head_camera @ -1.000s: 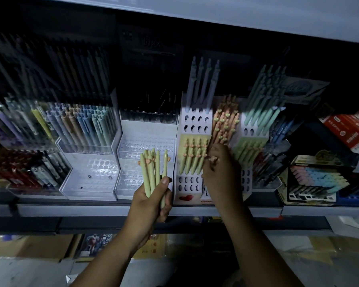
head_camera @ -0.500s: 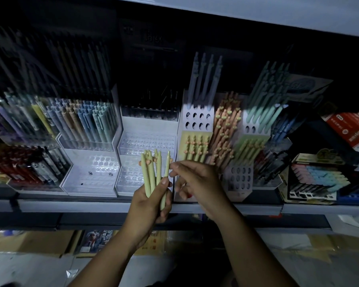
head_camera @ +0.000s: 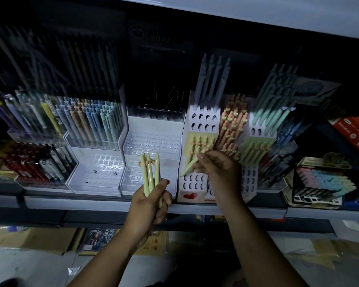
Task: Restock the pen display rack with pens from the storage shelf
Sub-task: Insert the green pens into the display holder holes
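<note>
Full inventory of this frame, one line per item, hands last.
white punched rack: one, white, shelf centre
clear tiered racks: two, clear, left of it
grey-blue pens: four, grey-blue, top of punched rack
peach pens: many, peach, right of those
mint pens: several, mint, further right
pastel pens: many, mixed, left clear rack
red box: one, red, far right
pen bundle: several, pale yellow-green, in left hand
single pen: one, pale yellow-green, before punched rack
left hand: grips pen bundle
right hand: pinches single pen
</note>
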{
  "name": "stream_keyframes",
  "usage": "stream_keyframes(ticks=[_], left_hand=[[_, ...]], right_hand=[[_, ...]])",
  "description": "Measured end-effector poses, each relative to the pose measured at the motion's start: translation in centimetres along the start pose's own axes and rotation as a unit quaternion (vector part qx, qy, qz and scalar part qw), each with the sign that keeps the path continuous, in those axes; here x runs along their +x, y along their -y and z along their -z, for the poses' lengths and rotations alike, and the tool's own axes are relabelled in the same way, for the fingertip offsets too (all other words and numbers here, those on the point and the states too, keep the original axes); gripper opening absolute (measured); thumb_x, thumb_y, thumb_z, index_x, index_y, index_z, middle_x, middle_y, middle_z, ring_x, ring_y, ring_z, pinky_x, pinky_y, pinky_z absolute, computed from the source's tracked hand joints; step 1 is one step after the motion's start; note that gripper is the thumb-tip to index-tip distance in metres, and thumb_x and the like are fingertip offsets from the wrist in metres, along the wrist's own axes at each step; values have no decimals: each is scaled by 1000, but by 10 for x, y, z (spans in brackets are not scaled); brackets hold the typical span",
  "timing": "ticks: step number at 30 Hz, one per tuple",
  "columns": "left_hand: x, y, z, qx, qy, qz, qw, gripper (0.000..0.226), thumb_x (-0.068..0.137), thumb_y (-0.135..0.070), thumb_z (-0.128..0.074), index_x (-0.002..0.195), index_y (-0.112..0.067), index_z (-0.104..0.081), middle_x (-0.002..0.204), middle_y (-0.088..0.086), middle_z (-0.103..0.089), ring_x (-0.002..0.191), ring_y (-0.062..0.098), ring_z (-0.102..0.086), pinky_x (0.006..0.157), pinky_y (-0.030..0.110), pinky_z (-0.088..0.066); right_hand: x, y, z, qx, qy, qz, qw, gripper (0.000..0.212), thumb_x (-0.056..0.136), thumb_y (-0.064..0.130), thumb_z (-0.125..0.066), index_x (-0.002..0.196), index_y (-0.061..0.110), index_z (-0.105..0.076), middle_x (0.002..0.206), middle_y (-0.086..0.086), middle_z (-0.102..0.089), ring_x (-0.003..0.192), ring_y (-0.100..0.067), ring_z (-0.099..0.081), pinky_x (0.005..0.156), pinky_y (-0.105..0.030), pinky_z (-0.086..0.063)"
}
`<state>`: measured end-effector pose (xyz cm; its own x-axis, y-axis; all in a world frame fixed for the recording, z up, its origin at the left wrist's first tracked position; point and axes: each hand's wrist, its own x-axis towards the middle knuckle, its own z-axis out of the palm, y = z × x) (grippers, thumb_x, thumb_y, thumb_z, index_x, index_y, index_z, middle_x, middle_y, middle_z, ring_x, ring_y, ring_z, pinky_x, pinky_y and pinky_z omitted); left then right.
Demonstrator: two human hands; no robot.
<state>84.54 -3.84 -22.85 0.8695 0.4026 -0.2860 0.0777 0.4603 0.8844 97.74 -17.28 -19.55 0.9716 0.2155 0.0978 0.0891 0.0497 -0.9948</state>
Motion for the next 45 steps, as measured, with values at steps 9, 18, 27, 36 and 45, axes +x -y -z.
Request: stream_keyframes(ticks=[9, 18, 27, 36, 45], left_hand=[[1, 1, 5, -9, 10, -7, 1000, 33, 103, -32, -57, 89, -2, -57, 73, 17, -48, 43, 16, -25, 45, 26, -14], [4, 1, 4, -13, 17, -12, 1000, 33, 103, -37, -55, 96, -6, -63, 75, 18, -51, 47, 18, -30, 45, 24, -18], [2, -1, 4, 10, 36, -20, 999, 32, 96, -42, -63, 89, -11, -65, 75, 19, -47, 51, 20, -34, 47, 29, -18], [-3, 1, -1, 1, 49, -19, 999, 30, 93, -40, -65, 92, -10, -64, 80, 18, -53, 51, 18, -34, 46, 26, -21], [-10, 1, -7, 26, 56, -25, 998, 27, 96, -40, -64, 85, -16, -70, 78, 19, -48, 52, 21, -32, 46, 28, -20]], right_hand=[[-3, -28, -4, -153, 13, 37, 987, 15, 94, 9, -69, 84, 20, -71, 76, 4, -75, 74, -13, -74, 77, -44, -62], [0, -45, -11, -268, 33, 49, 962, 8, 94, 22, -71, 88, 18, -74, 75, 3, -74, 71, -13, -71, 71, -48, -59], [0, -39, -11, -333, 61, 88, 937, 31, 95, 42, -55, 91, 15, -71, 78, -2, -72, 74, -16, -70, 70, -44, -59], [5, -35, -8, -391, 89, 102, 910, 30, 98, 33, -51, 86, 10, -67, 82, -8, -70, 78, -25, -67, 73, -36, -55], [-1, -28, -3, -393, 97, 106, 908, 32, 97, 17, -64, 67, 24, -58, 63, 3, -61, 66, -13, -62, 65, -30, -50]])
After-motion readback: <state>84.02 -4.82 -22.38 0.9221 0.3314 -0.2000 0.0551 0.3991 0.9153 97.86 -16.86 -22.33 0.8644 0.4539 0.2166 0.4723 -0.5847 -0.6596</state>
